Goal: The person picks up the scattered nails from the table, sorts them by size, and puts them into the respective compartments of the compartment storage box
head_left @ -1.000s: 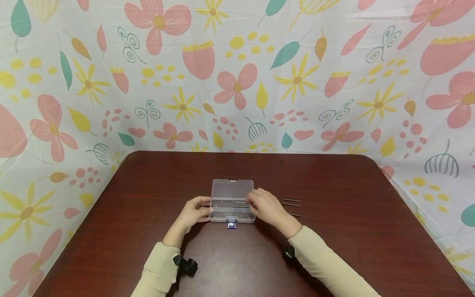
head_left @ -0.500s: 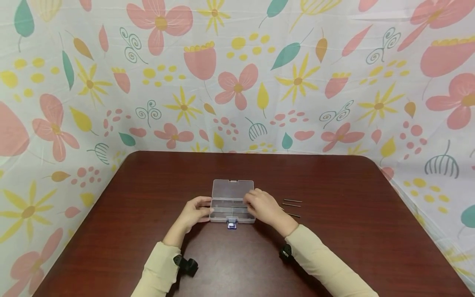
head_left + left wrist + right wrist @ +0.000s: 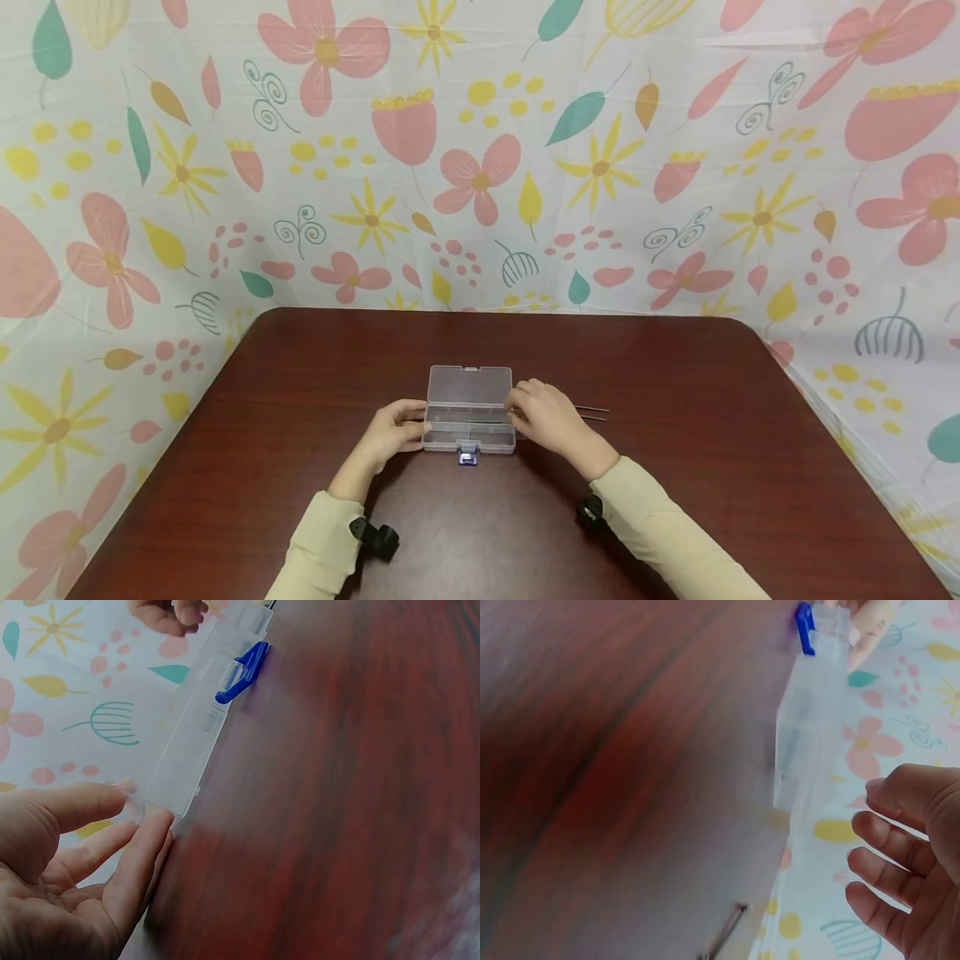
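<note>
A clear plastic compartment box [image 3: 470,447] lies on the table with its lid [image 3: 470,386] raised at the back and a blue latch [image 3: 468,456] hanging at the front. My left hand [image 3: 388,432] grips the box's left end, thumb and fingers at its corner in the left wrist view. At the right end is my right hand [image 3: 550,419]. Its fingers are loosely bent, and nothing shows between them in the right wrist view. Thin metal rods [image 3: 595,408] lie just beyond that hand, which partly covers them; one rod [image 3: 729,930] shows near the bottom of the right wrist view.
The brown table [image 3: 480,533] reaches to a flower-printed cloth [image 3: 480,108] hanging behind it. Black wrist cameras are strapped to both forearms, the left one [image 3: 377,537] close over the tabletop.
My right hand dips slightly left over the box, then draws back right to its end, now covering more of the rods on the table. My left hand stays on the box.
</note>
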`<act>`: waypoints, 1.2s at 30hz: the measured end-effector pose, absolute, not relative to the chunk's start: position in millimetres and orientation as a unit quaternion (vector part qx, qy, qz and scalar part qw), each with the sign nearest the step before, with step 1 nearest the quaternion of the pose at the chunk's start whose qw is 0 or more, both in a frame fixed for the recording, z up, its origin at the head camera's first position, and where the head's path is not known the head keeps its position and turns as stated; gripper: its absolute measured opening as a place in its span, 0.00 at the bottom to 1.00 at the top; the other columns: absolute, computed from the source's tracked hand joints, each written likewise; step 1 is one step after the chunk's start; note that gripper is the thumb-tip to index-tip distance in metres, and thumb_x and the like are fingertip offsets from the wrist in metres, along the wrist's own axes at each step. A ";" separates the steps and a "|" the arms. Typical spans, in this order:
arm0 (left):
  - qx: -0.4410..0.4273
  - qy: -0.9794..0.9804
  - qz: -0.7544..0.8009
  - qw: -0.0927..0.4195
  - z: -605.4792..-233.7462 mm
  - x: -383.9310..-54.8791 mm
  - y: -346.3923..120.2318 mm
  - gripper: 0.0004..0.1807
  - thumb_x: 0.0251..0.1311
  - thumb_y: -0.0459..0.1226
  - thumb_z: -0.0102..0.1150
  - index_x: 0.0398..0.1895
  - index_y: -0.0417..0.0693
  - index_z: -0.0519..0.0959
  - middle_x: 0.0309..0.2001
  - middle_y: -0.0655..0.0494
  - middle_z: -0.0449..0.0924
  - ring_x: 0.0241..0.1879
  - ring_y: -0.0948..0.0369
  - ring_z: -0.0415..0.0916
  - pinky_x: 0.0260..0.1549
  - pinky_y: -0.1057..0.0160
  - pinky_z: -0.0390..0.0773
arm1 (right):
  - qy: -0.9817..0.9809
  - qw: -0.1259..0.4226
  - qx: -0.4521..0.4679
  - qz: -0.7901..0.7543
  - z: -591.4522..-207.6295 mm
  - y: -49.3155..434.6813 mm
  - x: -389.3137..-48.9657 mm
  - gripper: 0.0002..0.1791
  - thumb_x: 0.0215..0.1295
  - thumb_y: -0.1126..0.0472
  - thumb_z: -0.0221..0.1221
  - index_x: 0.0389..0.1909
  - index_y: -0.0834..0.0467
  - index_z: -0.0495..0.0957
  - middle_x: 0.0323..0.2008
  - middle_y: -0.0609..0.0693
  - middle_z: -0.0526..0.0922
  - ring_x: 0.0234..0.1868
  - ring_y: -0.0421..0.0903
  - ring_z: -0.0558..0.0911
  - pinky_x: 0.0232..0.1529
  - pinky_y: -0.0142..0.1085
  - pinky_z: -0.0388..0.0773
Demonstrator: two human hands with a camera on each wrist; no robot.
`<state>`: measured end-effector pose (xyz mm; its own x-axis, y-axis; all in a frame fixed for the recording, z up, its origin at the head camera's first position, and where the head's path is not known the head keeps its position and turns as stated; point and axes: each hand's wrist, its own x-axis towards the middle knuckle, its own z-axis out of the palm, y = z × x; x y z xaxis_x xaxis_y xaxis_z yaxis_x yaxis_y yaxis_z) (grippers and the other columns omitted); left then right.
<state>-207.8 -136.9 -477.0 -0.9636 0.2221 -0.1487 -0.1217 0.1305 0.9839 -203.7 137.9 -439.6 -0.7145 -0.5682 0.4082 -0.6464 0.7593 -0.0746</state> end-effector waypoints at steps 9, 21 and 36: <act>0.034 0.741 0.658 0.131 -478.4 -207.7 -137.3 0.23 0.58 0.25 0.57 0.59 0.29 0.69 0.55 0.29 0.72 0.41 0.57 0.78 0.37 0.54 0.85 | -0.909 0.223 0.330 0.126 -435.2 165.5 -195.8 0.07 0.48 0.67 0.66 0.27 0.58 0.78 0.25 0.47 0.77 0.27 0.44 0.73 0.25 0.35 0.74; 0.034 0.741 0.658 0.132 -478.7 -207.0 -136.3 0.24 0.58 0.26 0.57 0.59 0.29 0.68 0.55 0.29 0.72 0.42 0.55 0.79 0.38 0.54 0.84 | -0.942 0.168 0.269 0.109 -443.8 200.2 -192.2 0.05 0.52 0.66 0.66 0.28 0.56 0.79 0.26 0.46 0.77 0.29 0.44 0.75 0.28 0.36 0.76; 0.033 0.739 0.658 0.138 -478.0 -206.1 -136.9 0.24 0.58 0.26 0.57 0.59 0.29 0.68 0.55 0.29 0.71 0.42 0.56 0.78 0.38 0.54 0.84 | -0.961 0.096 0.235 0.107 -454.7 224.5 -190.3 0.06 0.52 0.66 0.66 0.30 0.56 0.79 0.29 0.47 0.77 0.32 0.47 0.75 0.29 0.40 0.77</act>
